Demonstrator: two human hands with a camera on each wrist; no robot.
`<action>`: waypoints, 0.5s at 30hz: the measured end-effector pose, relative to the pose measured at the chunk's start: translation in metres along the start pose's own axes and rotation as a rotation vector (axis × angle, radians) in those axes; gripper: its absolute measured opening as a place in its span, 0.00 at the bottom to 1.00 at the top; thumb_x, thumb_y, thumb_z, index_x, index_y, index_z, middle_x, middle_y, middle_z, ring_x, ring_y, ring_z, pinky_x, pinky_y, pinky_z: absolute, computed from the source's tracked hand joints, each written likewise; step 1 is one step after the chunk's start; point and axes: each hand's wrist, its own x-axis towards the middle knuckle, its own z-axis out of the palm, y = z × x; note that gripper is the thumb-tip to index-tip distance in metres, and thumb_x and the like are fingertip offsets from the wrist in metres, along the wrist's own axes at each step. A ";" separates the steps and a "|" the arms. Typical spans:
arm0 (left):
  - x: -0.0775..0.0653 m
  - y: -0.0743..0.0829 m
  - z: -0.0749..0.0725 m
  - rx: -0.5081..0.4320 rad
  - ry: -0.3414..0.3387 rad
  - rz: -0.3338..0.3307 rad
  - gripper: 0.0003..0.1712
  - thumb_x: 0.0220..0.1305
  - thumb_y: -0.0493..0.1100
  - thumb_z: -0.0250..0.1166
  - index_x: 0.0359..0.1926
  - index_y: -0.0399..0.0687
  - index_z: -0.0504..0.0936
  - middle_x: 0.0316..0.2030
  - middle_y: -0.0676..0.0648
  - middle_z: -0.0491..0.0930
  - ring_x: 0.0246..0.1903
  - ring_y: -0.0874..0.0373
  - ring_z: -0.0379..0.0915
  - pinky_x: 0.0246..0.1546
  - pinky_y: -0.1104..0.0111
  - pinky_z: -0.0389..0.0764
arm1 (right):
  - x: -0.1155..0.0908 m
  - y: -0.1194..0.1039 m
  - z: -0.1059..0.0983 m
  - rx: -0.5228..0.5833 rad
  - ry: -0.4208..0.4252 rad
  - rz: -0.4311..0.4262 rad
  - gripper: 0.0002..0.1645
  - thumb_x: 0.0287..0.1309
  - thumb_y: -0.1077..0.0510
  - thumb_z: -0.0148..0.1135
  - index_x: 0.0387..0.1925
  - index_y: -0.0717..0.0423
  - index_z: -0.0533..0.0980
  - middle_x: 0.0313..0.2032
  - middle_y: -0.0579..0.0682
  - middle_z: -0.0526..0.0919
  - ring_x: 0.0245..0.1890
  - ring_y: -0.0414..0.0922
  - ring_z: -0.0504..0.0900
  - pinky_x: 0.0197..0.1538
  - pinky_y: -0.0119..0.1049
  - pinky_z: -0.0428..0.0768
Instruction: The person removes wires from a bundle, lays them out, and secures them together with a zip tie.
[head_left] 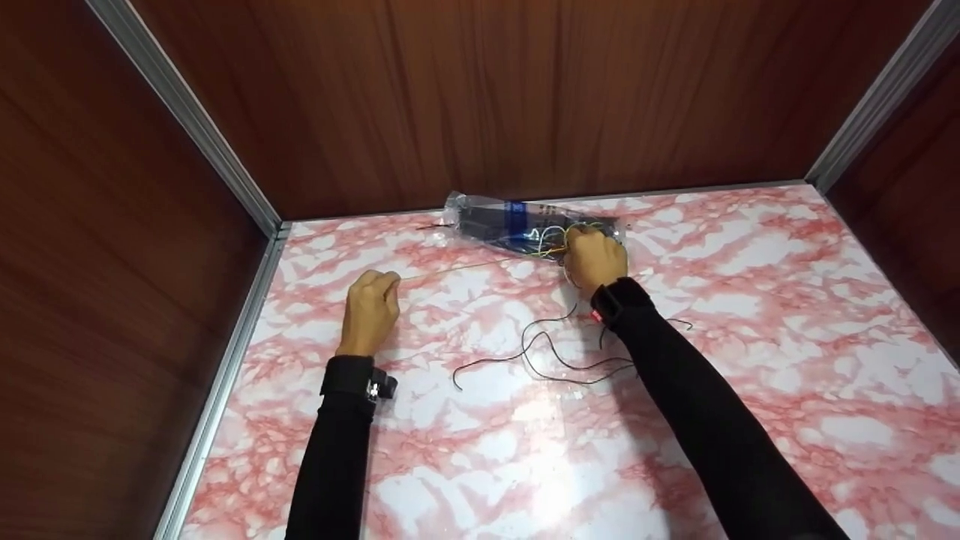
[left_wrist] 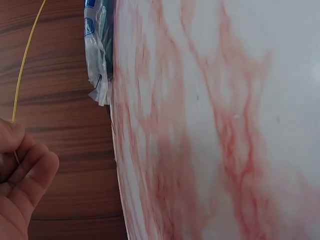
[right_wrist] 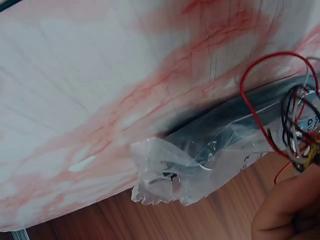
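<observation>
My left hand (head_left: 369, 307) pinches one end of a thin yellow wire (left_wrist: 24, 65) between thumb and fingertips. The wire stretches nearly straight across to my right hand (head_left: 596, 261). There the fingers grip a tangled bundle of wires (right_wrist: 289, 117), with red, black, white and yellow strands looping out. Right behind that bundle lies a clear plastic bag (head_left: 487, 217) with dark contents and a blue label, overlapped by the right hand in the head view. Part of the bundle is hidden by the fingers.
Loose black wires (head_left: 491, 361) curl over the red-and-white marbled tabletop (head_left: 465, 472), partly beneath the right forearm. Brown wood-grain panels (head_left: 480, 97) rise at the back and both sides, with metal strips (head_left: 199, 135) at the corners.
</observation>
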 end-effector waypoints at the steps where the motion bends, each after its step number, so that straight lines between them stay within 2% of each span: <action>1: 0.000 0.000 -0.001 -0.002 -0.003 -0.001 0.06 0.65 0.34 0.62 0.34 0.38 0.86 0.30 0.41 0.81 0.31 0.49 0.81 0.34 0.62 0.83 | 0.000 0.000 -0.001 -0.005 -0.011 0.014 0.05 0.54 0.60 0.59 0.33 0.57 0.77 0.37 0.61 0.85 0.33 0.67 0.84 0.32 0.62 0.79; 5: 0.002 -0.003 -0.002 -0.003 -0.019 -0.009 0.07 0.65 0.33 0.61 0.34 0.38 0.86 0.29 0.40 0.81 0.31 0.49 0.81 0.34 0.63 0.83 | 0.001 0.002 -0.004 -0.061 -0.061 0.087 0.09 0.53 0.59 0.60 0.36 0.57 0.80 0.37 0.63 0.85 0.34 0.66 0.84 0.32 0.62 0.80; 8: 0.001 -0.005 -0.002 -0.008 0.007 -0.021 0.07 0.64 0.32 0.62 0.32 0.38 0.86 0.28 0.40 0.82 0.30 0.48 0.81 0.33 0.62 0.84 | 0.000 0.003 -0.005 -0.107 -0.098 0.113 0.10 0.52 0.59 0.59 0.35 0.58 0.82 0.35 0.64 0.85 0.33 0.66 0.84 0.30 0.61 0.80; 11: 0.000 -0.006 0.000 -0.008 0.008 -0.013 0.07 0.64 0.32 0.63 0.31 0.38 0.86 0.28 0.39 0.82 0.30 0.47 0.82 0.33 0.61 0.84 | -0.001 0.004 -0.006 -0.146 -0.108 0.134 0.10 0.52 0.59 0.58 0.31 0.58 0.83 0.34 0.63 0.84 0.30 0.64 0.84 0.27 0.59 0.79; 15: -0.001 -0.008 -0.001 -0.013 -0.009 -0.014 0.08 0.65 0.32 0.60 0.35 0.36 0.86 0.30 0.38 0.83 0.32 0.46 0.82 0.34 0.60 0.84 | -0.003 0.012 -0.010 -0.190 -0.101 0.158 0.12 0.50 0.59 0.58 0.33 0.59 0.84 0.37 0.62 0.79 0.29 0.63 0.83 0.25 0.58 0.78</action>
